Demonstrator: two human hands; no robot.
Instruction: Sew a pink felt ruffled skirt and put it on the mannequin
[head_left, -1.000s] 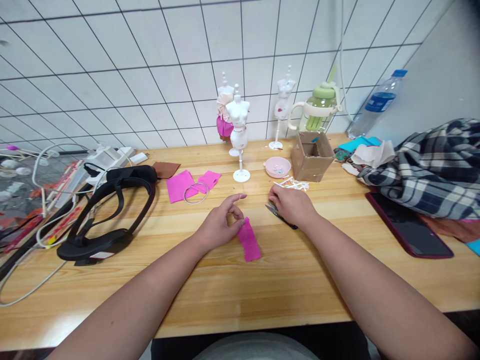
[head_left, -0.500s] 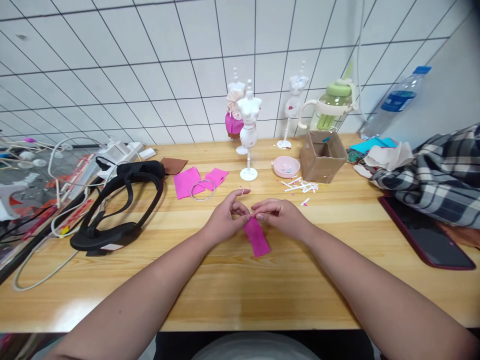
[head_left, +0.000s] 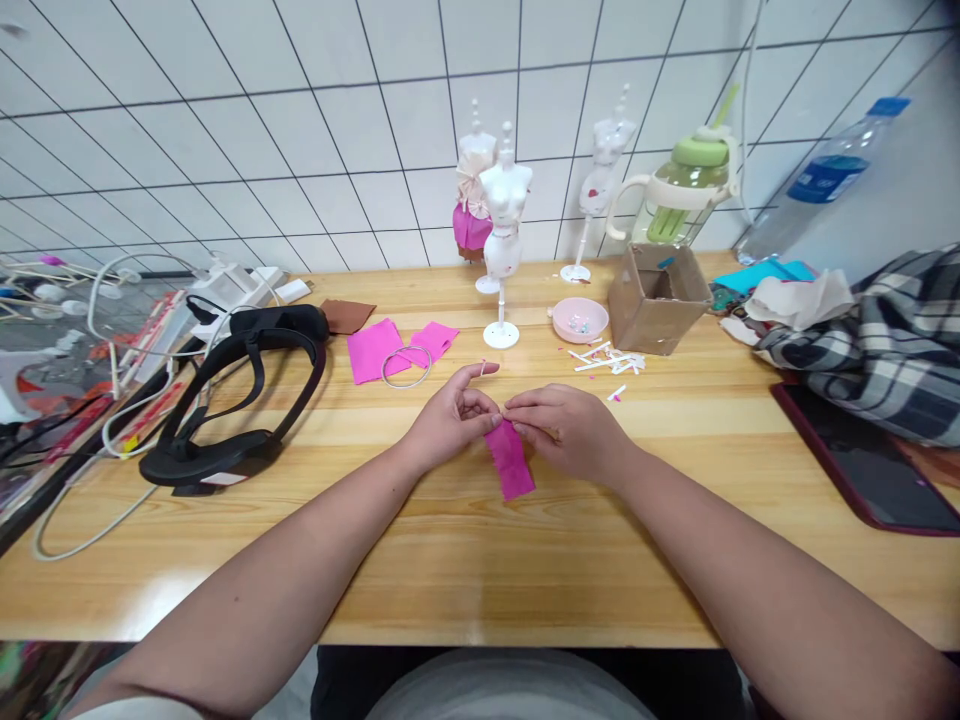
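My left hand and my right hand meet over the wooden table, both pinching the top edge of a small pink felt strip that hangs down between them. A thin pin or needle sticks up by my left index finger. Behind my hands stands a bare white doll mannequin on a stand. Two more pink felt pieces lie to the left with a metal ring on them.
A black headset and white cables lie at the left. A pink dish, a cardboard box, white scraps, a green jug, a water bottle, plaid cloth and a dark tablet fill the right. Two dressed mannequins stand by the tiled wall.
My right hand left the dark tool on the table and came across to the pink strip, now pinching it together with my left hand. The view shifted slightly.
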